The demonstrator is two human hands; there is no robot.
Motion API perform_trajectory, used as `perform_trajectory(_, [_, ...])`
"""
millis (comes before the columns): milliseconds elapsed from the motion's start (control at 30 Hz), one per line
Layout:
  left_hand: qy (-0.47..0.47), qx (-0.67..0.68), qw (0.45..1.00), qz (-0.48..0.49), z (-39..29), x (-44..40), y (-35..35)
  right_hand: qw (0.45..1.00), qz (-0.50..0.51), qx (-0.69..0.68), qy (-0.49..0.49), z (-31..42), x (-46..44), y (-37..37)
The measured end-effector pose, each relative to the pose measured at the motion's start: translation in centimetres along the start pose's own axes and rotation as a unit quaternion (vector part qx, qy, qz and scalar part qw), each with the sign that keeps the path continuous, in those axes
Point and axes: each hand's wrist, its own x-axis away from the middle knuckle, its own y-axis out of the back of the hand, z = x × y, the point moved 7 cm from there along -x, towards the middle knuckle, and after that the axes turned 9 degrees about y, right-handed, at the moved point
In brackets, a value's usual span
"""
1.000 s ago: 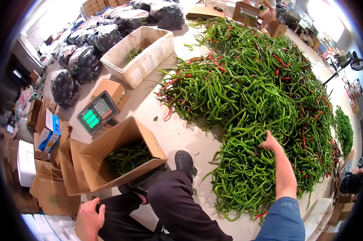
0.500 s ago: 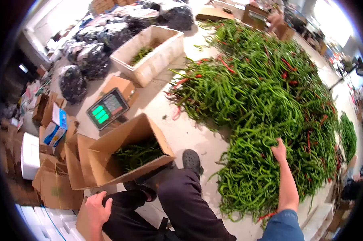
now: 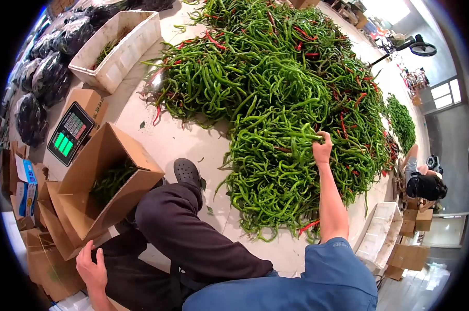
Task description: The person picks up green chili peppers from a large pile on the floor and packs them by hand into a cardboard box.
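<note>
A large heap of long green chili peppers (image 3: 276,171), with some red ones among them, covers the floor. My right hand (image 3: 322,148) is over the heap, fingers closed around a few green chili peppers (image 3: 308,133) that stick out to its left. Low on the left, my left hand (image 3: 93,269) is open with nothing in it, thumb apart from the fingers, by my thigh and under a corner of the box. That open cardboard box (image 3: 97,207) stands tilted at my left leg, with green peppers (image 3: 110,181) inside it.
A scale display (image 3: 71,133) with lit green digits stands behind the box. Farther back are a white foam crate (image 3: 118,78) and black plastic bags (image 3: 50,83). At right lie another foam crate (image 3: 380,233) and a smaller green pile (image 3: 401,122); a person (image 3: 425,184) is near it.
The view has swung right, so the heap and box appear farther left. My right hand has lifted slightly and green peppers now show in its grip. My left hand stays low at my side.
</note>
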Motion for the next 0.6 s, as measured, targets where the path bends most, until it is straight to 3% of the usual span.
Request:
perform_trajectory(133, [-0.016, 0.004, 1.000, -0.003, -0.8, -0.1, -0.1, 0.990, -0.110, -0.089, -0.019, -0.2, 1.7, 2.5])
perform_trajectory(267, [-0.032, 0.001, 0.999, -0.005, -1.3, 0.2, 0.1, 0.959, -0.133, -0.186, -0.167, -2.7, -0.9, 1.3])
perform_trajectory(300, [-0.036, 0.006, 0.999, -0.007, -1.3, 0.3, 0.1, 0.962, -0.133, -0.189, -0.144, -3.5, -2.2, 0.8])
perform_trajectory(367, [-0.037, 0.011, 0.999, -0.008, -1.1, 0.6, 0.1, 0.991, -0.047, -0.093, -0.086, 0.1, -4.0, -0.6])
perform_trajectory(400, [-0.034, 0.012, 0.999, -0.010, -0.9, 0.7, 0.2, 0.998, -0.007, 0.034, 0.044, 0.7, -5.1, -2.3])
perform_trajectory(433, [-0.030, 0.014, 0.999, -0.011, -0.7, 0.8, 0.2, 0.992, 0.069, 0.052, 0.094, 3.1, -4.9, -4.0])
perform_trajectory(533, [-0.031, 0.017, 0.999, -0.015, 0.1, 1.2, 0.1, 0.973, 0.216, 0.072, 0.037, 7.5, -3.5, -7.4])
perform_trajectory(600, [-0.030, 0.005, 0.999, -0.024, 0.3, 1.6, 0.2, 0.978, 0.178, 0.075, 0.080, 8.1, -4.5, -7.5])
